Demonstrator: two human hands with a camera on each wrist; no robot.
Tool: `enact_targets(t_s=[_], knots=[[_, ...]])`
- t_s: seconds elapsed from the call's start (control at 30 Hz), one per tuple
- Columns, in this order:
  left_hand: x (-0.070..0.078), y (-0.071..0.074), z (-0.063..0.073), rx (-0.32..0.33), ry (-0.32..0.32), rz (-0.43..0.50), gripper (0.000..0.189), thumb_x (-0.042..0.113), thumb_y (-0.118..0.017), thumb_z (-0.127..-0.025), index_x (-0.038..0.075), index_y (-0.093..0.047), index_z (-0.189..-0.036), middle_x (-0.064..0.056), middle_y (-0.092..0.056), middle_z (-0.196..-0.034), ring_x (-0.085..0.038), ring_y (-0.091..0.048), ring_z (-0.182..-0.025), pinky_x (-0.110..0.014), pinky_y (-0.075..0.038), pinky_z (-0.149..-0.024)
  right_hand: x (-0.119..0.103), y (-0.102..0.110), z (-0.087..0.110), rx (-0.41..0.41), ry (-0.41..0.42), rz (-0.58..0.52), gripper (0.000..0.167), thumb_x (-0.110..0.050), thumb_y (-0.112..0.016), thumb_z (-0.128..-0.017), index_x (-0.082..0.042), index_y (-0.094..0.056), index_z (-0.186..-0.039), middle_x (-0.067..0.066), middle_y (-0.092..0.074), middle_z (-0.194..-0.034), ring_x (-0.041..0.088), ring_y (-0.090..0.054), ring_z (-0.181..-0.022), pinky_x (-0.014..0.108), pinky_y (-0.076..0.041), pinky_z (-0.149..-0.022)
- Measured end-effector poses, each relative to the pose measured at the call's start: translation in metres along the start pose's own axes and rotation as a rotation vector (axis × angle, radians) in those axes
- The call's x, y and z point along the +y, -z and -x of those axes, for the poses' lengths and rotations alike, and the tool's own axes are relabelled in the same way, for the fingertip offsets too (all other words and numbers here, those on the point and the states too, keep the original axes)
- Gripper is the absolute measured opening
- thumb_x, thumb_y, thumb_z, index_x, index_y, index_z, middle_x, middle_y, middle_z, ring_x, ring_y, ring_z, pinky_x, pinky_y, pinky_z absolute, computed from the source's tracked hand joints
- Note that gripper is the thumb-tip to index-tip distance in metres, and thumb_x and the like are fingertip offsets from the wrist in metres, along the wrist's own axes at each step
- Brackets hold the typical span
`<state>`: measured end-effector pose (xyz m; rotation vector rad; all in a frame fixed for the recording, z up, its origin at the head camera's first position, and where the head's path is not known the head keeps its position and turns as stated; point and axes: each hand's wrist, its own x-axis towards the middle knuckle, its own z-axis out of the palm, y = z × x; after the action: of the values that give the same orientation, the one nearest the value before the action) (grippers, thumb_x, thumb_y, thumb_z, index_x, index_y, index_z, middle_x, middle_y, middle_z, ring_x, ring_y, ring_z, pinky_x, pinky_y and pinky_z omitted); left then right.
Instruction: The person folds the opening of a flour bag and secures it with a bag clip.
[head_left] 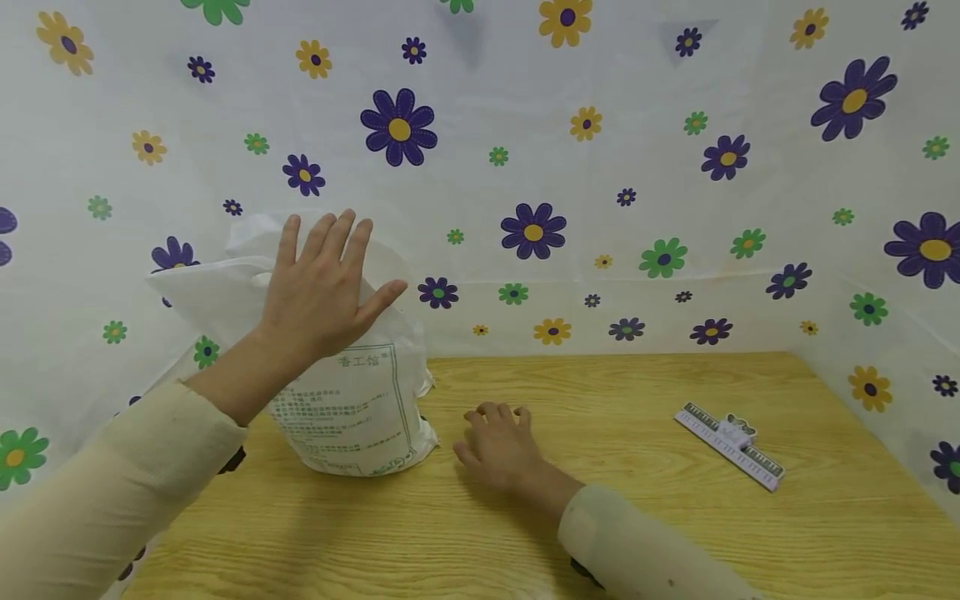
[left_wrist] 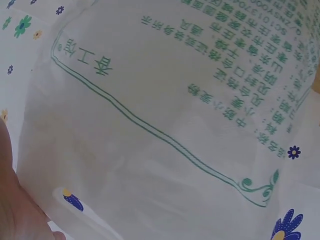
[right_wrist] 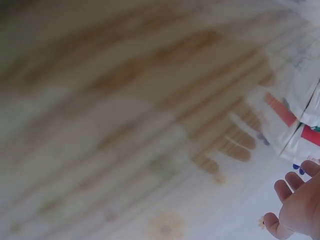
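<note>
A white flour bag [head_left: 345, 425] with green print stands upright on the left of the table, its upper part loose and slanting to the left. My left hand [head_left: 322, 283] overlaps the bag's upper part in the head view, fingers straight and thumb spread to the right. Printed plastic [left_wrist: 125, 165] fills most of the left wrist view, with part of that hand at the lower left. To the right of the bag, my right hand [head_left: 498, 442] is low over the table with fingers slightly bent, holding nothing. In the right wrist view, red markings show on the bag's side [right_wrist: 312, 107].
A long clip with a piano-key pattern [head_left: 731, 446] lies on the right of the wood-grain table [head_left: 600, 400]. White cloth printed with flowers [head_left: 465, 192] hangs behind the table and along its sides.
</note>
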<state>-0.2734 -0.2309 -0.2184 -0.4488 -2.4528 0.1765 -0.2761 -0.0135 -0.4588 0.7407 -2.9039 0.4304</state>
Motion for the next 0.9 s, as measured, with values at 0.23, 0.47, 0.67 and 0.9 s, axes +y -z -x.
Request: enact_targets(t_s=[0.23, 0.47, 0.67, 0.9], knots=[[-0.015, -0.003, 0.005, 0.051, 0.025, 0.052, 0.086, 0.058, -0.049, -0.097, 0.003, -0.021, -0.157, -0.025, -0.038, -0.154, -0.044, -0.035, -0.141, -0.062, -0.008, -0.12, -0.011, -0.003, -0.005, -0.004, 0.022, 0.006, 0.049, -0.047, -0.045, -0.103, -0.015, -0.052, -0.14, 0.006, -0.05, -0.142, 0.028, -0.046, -0.132, 0.059, -0.031, -0.106], [-0.031, -0.008, 0.011, 0.035, 0.083, 0.077, 0.083, 0.06, -0.042, -0.099, 0.005, -0.019, -0.157, -0.026, -0.036, -0.154, -0.045, -0.033, -0.141, -0.064, -0.006, -0.119, -0.019, -0.01, -0.01, 0.003, 0.057, 0.065, 0.04, -0.04, -0.045, -0.106, -0.017, -0.052, -0.139, 0.005, -0.052, -0.14, 0.026, -0.048, -0.13, 0.06, -0.033, -0.105], [-0.046, -0.014, 0.018, 0.029, 0.114, 0.081, 0.08, 0.06, -0.036, -0.101, 0.005, -0.02, -0.157, -0.027, -0.037, -0.153, -0.046, -0.035, -0.14, -0.065, -0.008, -0.119, -0.028, -0.013, -0.015, 0.002, 0.078, 0.105, 0.038, -0.039, -0.048, -0.105, -0.017, -0.053, -0.135, 0.004, -0.054, -0.136, 0.026, -0.049, -0.129, 0.059, -0.035, -0.104], [-0.062, -0.017, 0.027, 0.023, 0.149, 0.084, 0.082, 0.063, -0.031, -0.101, 0.004, -0.022, -0.156, -0.029, -0.039, -0.15, -0.048, -0.036, -0.138, -0.065, -0.008, -0.119, -0.036, -0.02, -0.02, 0.004, 0.098, 0.171, 0.032, -0.036, -0.049, -0.105, -0.016, -0.056, -0.13, 0.002, -0.056, -0.132, 0.023, -0.051, -0.125, 0.053, -0.038, -0.101]])
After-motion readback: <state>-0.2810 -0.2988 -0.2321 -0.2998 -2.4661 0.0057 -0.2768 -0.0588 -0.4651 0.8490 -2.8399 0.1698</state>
